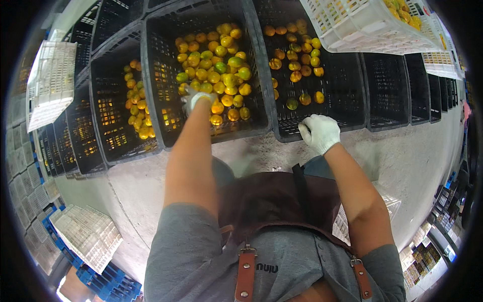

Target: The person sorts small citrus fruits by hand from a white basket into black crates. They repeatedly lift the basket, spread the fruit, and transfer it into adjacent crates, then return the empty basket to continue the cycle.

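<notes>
My left hand [198,99], in a white glove and blurred, reaches into the black plastic crate [268,126] in front of me. It is at the lower left of the yellow, orange and green citrus fruits [214,77]; whether it holds one is unclear. My right hand [320,132], also in a white glove, is at the near rim of the neighbouring black crate [351,127]. Its fingers are curled, and what lies inside them is hidden. Citrus fruits [305,99] lie scattered in that crate, beyond the hand.
More black crates line both sides; the left one [99,124] holds citrus. White plastic crates, one with fruit [362,34], stand at the upper right, another [51,83] at the upper left. A white crate stack [88,234] and blue pallets [107,281] are at the lower left.
</notes>
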Available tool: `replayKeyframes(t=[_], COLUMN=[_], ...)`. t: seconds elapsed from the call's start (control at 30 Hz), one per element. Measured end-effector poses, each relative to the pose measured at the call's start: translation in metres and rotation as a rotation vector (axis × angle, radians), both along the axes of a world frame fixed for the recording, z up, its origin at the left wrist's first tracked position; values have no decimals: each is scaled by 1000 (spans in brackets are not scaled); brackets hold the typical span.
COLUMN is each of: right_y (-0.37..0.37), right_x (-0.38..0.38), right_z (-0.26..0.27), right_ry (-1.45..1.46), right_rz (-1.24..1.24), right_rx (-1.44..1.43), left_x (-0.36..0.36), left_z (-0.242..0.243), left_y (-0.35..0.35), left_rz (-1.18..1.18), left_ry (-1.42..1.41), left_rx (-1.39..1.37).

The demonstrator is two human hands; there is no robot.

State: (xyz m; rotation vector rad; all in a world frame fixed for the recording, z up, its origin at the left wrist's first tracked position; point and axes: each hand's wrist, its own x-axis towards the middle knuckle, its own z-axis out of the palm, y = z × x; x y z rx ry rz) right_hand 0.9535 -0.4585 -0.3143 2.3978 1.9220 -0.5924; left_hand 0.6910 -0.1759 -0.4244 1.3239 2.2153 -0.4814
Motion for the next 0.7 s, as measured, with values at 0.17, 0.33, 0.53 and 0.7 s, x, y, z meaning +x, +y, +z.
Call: replayKeyframes(t=[0.17,0.33,0.53,0.7], right_y=[-2,-2,-1,-4], right_x=[3,1,-1,0], right_z=[0,-2,-3,-6], right_ry=[5,-15,-26,-35], right_rz=[42,47,28,36], right_rx=[8,4,20,40], left_x=[26,26,18,34], left_z=[-50,-79,-39,-20], left_y=[20,73,120,60], left_rz=[-15,-467,158,-706], left_ry=[-89,-72,-991,-112], left_rx=[-123,-203,265,2])
